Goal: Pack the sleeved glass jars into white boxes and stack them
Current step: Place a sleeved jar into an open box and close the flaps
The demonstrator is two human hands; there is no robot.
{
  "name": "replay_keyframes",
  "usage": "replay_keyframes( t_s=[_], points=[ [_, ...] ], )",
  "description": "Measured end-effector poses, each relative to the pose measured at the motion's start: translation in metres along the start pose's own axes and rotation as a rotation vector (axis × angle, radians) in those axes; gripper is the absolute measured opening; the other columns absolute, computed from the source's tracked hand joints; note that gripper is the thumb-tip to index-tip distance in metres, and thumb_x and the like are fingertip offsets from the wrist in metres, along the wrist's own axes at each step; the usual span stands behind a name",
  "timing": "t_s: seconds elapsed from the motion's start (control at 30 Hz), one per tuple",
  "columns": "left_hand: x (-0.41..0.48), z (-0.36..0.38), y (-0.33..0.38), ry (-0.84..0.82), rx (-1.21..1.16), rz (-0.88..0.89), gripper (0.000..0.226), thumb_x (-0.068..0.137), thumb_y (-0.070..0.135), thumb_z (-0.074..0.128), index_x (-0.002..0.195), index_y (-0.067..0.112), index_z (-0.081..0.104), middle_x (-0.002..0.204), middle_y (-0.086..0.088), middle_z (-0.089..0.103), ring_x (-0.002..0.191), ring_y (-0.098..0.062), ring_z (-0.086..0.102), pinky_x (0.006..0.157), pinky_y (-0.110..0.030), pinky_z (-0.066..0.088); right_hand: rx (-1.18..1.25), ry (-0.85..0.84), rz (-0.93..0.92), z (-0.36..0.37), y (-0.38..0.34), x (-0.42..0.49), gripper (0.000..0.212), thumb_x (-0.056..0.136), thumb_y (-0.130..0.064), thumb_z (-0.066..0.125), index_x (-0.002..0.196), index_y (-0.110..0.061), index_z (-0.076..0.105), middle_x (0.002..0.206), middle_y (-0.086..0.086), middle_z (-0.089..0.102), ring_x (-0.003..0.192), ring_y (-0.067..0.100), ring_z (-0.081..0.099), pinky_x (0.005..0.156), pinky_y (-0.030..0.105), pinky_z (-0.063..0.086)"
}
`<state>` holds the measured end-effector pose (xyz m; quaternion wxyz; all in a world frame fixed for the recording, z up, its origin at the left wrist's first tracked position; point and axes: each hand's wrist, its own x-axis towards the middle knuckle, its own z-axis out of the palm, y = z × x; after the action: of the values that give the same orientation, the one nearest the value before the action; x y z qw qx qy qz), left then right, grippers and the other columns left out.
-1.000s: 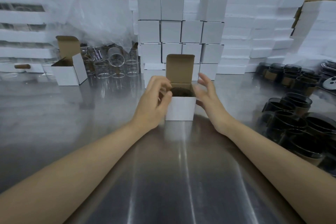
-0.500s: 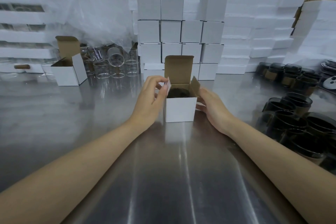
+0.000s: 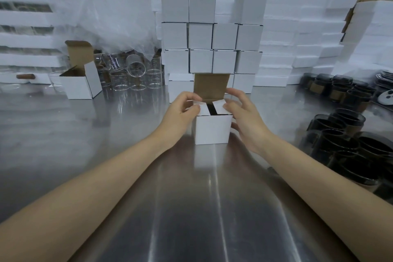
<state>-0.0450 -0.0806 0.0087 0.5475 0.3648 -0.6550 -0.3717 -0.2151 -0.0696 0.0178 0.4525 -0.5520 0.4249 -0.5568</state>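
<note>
A small white box (image 3: 212,128) stands on the steel table (image 3: 95,138) in the middle of the view. Its brown lid flap (image 3: 211,86) stands upright at the back. Both white side flaps are folded inward, and a dark jar (image 3: 211,109) shows through the gap between them. My left hand (image 3: 178,117) holds the left flap down with curled fingers and thumb. On the other side, my right hand (image 3: 244,119) curls over the right flap with its thumb against the box's side. A stack of closed white boxes (image 3: 212,36) rises right behind.
Several dark sleeved jars (image 3: 340,140) crowd the table's right side. An open white box (image 3: 79,85) and clear glass cups (image 3: 131,78) stand at the back left under a plastic bag (image 3: 110,10). White foam trays (image 3: 297,38) wall the back.
Both side flaps have gone from standing open to folded in over the jar. My hands moved in from the box's sides onto its top.
</note>
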Motion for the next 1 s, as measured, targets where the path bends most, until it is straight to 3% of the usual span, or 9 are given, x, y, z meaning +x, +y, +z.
replay_keyframes(
  t_s=[0.1, 0.2, 0.33, 0.47, 0.57, 0.67, 0.77, 0.87, 1.0],
  points=[
    [0.000, 0.002, -0.001, 0.066, -0.100, -0.001, 0.034, 0.093, -0.007, 0.049, 0.101, 0.025, 0.044, 0.107, 0.005, 0.054, 0.089, -0.004, 0.055, 0.078, -0.009, 0.043, 0.021, 0.038, -0.019, 0.001, 0.003, 0.002, 0.031, 0.092, -0.007, 0.049, 0.106, -0.033, 0.056, 0.100, -0.010, 0.063, 0.089, 0.015, 0.055, 0.081, 0.033, 0.041],
    [-0.004, 0.004, -0.001, 0.019, -0.031, 0.071, 0.034, 0.097, -0.005, 0.043, 0.114, 0.023, 0.053, 0.111, 0.003, 0.057, 0.095, -0.003, 0.056, 0.088, -0.016, 0.043, 0.060, 0.026, -0.052, 0.002, 0.007, 0.000, 0.022, 0.095, -0.011, 0.050, 0.095, -0.031, 0.057, 0.092, -0.010, 0.065, 0.085, 0.012, 0.059, 0.072, 0.026, 0.045],
    [-0.007, 0.005, -0.002, -0.007, -0.004, 0.062, 0.032, 0.099, 0.010, 0.033, 0.110, 0.013, 0.063, 0.122, -0.003, 0.059, 0.119, -0.013, 0.053, 0.103, -0.026, 0.038, 0.025, 0.054, -0.065, 0.000, 0.012, -0.002, 0.020, 0.098, -0.016, 0.046, 0.090, -0.029, 0.059, 0.098, -0.005, 0.067, 0.081, 0.010, 0.060, 0.068, 0.023, 0.047],
    [-0.010, 0.003, 0.000, -0.090, 0.018, 0.047, 0.034, 0.092, 0.034, 0.040, 0.116, 0.019, 0.060, 0.131, 0.004, 0.055, 0.120, 0.001, 0.049, 0.103, -0.015, 0.035, -0.029, 0.053, -0.092, 0.000, 0.015, -0.002, 0.023, 0.101, -0.022, 0.039, 0.090, -0.030, 0.058, 0.087, -0.011, 0.064, 0.078, 0.005, 0.058, 0.068, 0.021, 0.047],
    [-0.011, 0.003, -0.004, -0.125, 0.168, 0.088, 0.029, 0.097, 0.030, 0.053, 0.125, 0.021, 0.053, 0.136, 0.011, 0.048, 0.125, 0.004, 0.043, 0.109, -0.018, 0.030, 0.024, 0.019, -0.055, 0.001, 0.013, -0.003, 0.022, 0.102, -0.034, 0.036, 0.093, -0.029, 0.055, 0.091, -0.012, 0.061, 0.074, -0.005, 0.061, 0.063, 0.014, 0.046],
    [-0.013, 0.005, -0.001, -0.117, 0.170, 0.094, 0.037, 0.092, 0.043, 0.045, 0.126, 0.027, 0.049, 0.139, 0.013, 0.045, 0.118, 0.016, 0.041, 0.100, -0.005, 0.029, 0.037, -0.008, -0.070, 0.001, 0.013, -0.004, 0.020, 0.101, -0.039, 0.040, 0.101, -0.024, 0.054, 0.094, -0.013, 0.060, 0.080, -0.004, 0.060, 0.066, 0.013, 0.048],
    [-0.014, 0.006, 0.002, -0.088, 0.152, 0.092, 0.048, 0.091, 0.047, 0.039, 0.130, 0.023, 0.050, 0.134, 0.013, 0.049, 0.110, 0.023, 0.043, 0.089, 0.002, 0.029, -0.011, 0.005, -0.117, 0.003, 0.012, -0.007, 0.022, 0.099, -0.043, 0.041, 0.104, -0.025, 0.053, 0.088, -0.019, 0.059, 0.081, -0.005, 0.057, 0.072, 0.013, 0.049],
    [-0.014, 0.006, 0.002, -0.069, 0.166, 0.097, 0.041, 0.097, 0.038, 0.038, 0.130, 0.017, 0.051, 0.129, 0.007, 0.055, 0.108, 0.017, 0.048, 0.089, -0.001, 0.032, -0.021, 0.010, -0.170, 0.005, 0.009, -0.010, 0.024, 0.096, -0.044, 0.043, 0.102, -0.023, 0.055, 0.083, -0.020, 0.058, 0.080, -0.004, 0.056, 0.070, 0.014, 0.050],
    [-0.014, 0.006, 0.001, -0.080, 0.148, 0.088, 0.027, 0.103, 0.026, 0.037, 0.124, 0.017, 0.052, 0.129, 0.000, 0.054, 0.112, 0.000, 0.050, 0.094, -0.010, 0.035, -0.036, -0.009, -0.198, 0.006, 0.008, -0.011, 0.019, 0.097, -0.036, 0.047, 0.102, -0.021, 0.056, 0.096, -0.007, 0.056, 0.090, 0.007, 0.053, 0.085, 0.030, 0.047]
  ],
)
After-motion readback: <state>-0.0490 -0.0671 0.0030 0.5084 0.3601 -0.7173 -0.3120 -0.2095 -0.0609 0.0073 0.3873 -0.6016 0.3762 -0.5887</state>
